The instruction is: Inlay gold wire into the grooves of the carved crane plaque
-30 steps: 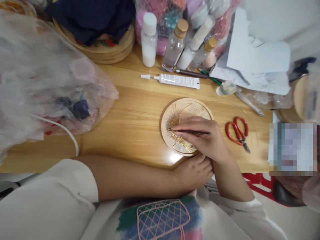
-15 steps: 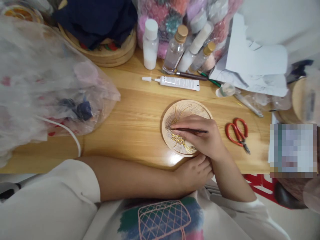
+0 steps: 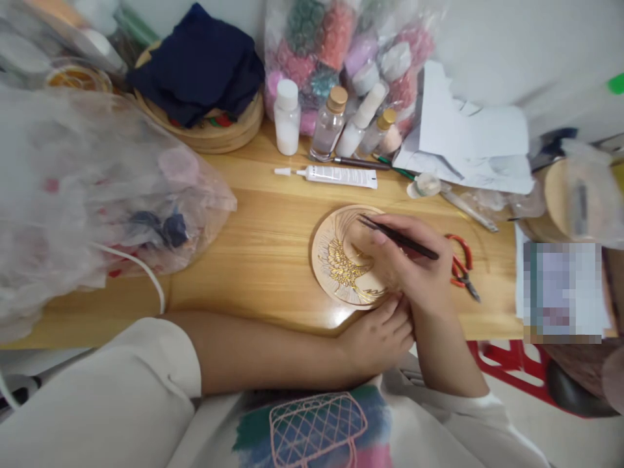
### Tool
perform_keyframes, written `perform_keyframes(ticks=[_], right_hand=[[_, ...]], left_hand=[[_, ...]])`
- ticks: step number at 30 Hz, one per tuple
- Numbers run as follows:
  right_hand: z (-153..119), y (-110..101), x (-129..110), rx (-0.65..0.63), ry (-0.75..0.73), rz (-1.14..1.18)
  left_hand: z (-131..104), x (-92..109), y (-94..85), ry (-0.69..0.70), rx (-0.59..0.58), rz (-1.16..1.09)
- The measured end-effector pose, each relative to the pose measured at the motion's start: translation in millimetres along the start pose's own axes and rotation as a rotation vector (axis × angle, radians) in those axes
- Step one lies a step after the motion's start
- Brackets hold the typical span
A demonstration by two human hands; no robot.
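On the head camera, the right hand [image 3: 416,260] covers the right side of the gold-patterned wooden disc [image 3: 341,263] and part of the pliers [image 3: 465,274], while the left hand [image 3: 383,331] curls just beside the near rim, fingertips hidden, so whether it grips anything I can't tell! Wood-grain table [image 3: 263,253] underneath, pale wall [image 3: 487,39] beyond, pixelated block [image 3: 562,292] far right, and the dark tweezers [image 3: 409,242], pinched in that right hand, have swung from the disc's left side half a second ago to its far part.

Left hand [image 3: 377,336] curled beside right wrist [image 3: 431,318], left forearm [image 3: 273,354] sideways; right hand [image 3: 420,260] in pinch grip.
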State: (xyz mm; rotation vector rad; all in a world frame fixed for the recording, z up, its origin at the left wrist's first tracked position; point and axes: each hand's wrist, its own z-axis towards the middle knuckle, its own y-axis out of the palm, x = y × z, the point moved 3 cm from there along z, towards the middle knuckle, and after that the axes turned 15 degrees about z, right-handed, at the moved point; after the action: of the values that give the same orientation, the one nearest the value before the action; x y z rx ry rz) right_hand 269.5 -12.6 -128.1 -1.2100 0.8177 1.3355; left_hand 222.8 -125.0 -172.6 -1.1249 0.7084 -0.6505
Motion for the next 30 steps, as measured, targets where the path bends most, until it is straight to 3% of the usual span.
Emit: perform_keyframes(ticks=[3, 7, 12, 16, 20, 24, 27, 30], right_hand=[[2.1, -10.4, -4.3, 0.015, -0.121, -0.183], [4.0, -36.8, -9.6, -0.08, -0.176, -0.636], [-6.5, -75.4, 5.2, -0.292, -0.034, -1.098], [-8.4, -84.3, 6.6, -0.39, 0.098, -1.167], [15.2, -66.9, -15.2, -0.467, 0.142, -1.158], [62.1, -29.2, -33.1, -0.506, 0.0, -1.087], [92.0, 4.4, -24.7, -0.619, -0.075, -1.063], [104.6, 31.8, -8.5, -0.698, -0.099, -1.049]], left_hand=[[-0.4, 2.0, 2.2, -0.022, 0.036, 0.043], [-0.9, 3.4, 3.6, -0.069, 0.103, 0.11], [-1.2, 4.4, 4.9, -0.106, 0.145, 0.161], [-0.7, 5.9, 7.2, -0.131, 0.182, 0.184], [-0.6, 6.4, 8.7, -0.13, 0.21, 0.203], [-1.0, 6.1, 9.3, -0.122, 0.223, 0.206], [-0.8, 6.0, 9.7, -0.123, 0.234, 0.199], [-0.3, 6.2, 10.5, -0.113, 0.246, 0.191]])
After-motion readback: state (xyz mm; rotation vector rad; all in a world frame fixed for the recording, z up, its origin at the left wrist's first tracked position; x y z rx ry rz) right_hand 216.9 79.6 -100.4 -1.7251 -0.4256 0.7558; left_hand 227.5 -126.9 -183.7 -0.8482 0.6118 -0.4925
